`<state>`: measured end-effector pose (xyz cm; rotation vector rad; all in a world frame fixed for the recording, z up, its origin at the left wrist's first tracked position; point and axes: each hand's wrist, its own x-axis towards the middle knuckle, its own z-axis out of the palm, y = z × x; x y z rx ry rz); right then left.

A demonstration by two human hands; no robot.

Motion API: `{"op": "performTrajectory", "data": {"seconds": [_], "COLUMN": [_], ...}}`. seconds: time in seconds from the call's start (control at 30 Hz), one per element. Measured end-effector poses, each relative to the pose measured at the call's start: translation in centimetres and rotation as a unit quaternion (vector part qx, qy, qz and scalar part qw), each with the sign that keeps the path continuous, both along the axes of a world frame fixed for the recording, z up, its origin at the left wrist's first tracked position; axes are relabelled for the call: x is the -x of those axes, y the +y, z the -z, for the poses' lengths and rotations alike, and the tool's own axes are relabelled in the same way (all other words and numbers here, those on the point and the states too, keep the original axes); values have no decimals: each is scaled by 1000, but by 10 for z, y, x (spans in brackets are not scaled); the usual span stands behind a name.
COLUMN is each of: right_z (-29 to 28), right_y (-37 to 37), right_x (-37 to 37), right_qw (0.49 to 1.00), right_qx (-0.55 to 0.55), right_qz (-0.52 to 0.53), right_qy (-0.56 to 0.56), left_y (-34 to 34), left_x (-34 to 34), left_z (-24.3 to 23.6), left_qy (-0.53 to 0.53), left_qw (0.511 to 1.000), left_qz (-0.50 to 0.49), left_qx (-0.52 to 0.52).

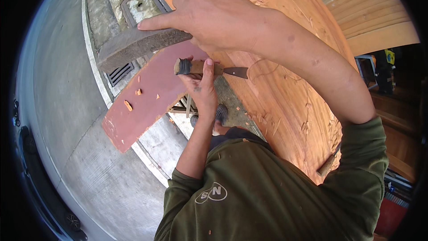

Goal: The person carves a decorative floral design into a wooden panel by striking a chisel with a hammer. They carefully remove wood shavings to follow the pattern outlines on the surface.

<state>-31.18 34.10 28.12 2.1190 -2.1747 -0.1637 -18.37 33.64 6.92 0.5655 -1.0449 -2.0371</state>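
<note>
My left hand (203, 90) is closed round the wooden handle of a chisel (235, 72). A black band wraps the handle's butt end, and the dark metal blade points right. Its tip is at a curved carved line on a broad orange-brown wooden panel (285, 116); whether it touches, I cannot tell. Above and beyond, my right hand (214, 18) grips a dark, worn wooden mallet (140, 47), its index finger stretched along the top. The mallet's head reaches left, near the chisel's butt. My right hand hides the mallet's grip.
Carved scrolls and wood shavings (267, 125) mark the panel. A second wooden-handled tool (329, 164) lies by its near right edge. A reddish-brown board (133, 116) with several chips sits left. Concrete pavement (111, 178) stretches beyond, with a drain grate (119, 75) and a dark car (44, 187).
</note>
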Motion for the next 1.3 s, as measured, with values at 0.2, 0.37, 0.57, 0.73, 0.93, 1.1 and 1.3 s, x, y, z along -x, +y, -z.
{"op": "performTrajectory", "data": {"seconds": [0.2,0.37,0.57,0.73,0.93,1.1,1.3], "right_z": [-5,2,6,-36,4,-6,0], "right_y": [5,28,50,42,33,18,19], "right_x": [-4,-2,-6,-20,-40,-39,-48], "right_qw": [995,1000,993,990,988,986,986], "right_qx": [-94,0,113,125,93,-40,-35], "right_qz": [3,-14,26,-1,-51,-160,-156], "right_qy": [26,27,17,-72,-112,20,-49], "left_y": [3,8,23,37,57,62,72], "left_x": [-1,-5,-33,-31,-31,-38,-36], "left_z": [-5,-10,-4,0,4,16,25], "left_qy": [5,-7,-15,-5,-13,-49,-49], "left_qw": [1000,1000,997,996,988,993,980], "left_qz": [9,-21,-72,-88,-154,-100,-168], "left_qx": [17,11,-7,-10,27,24,93]}}
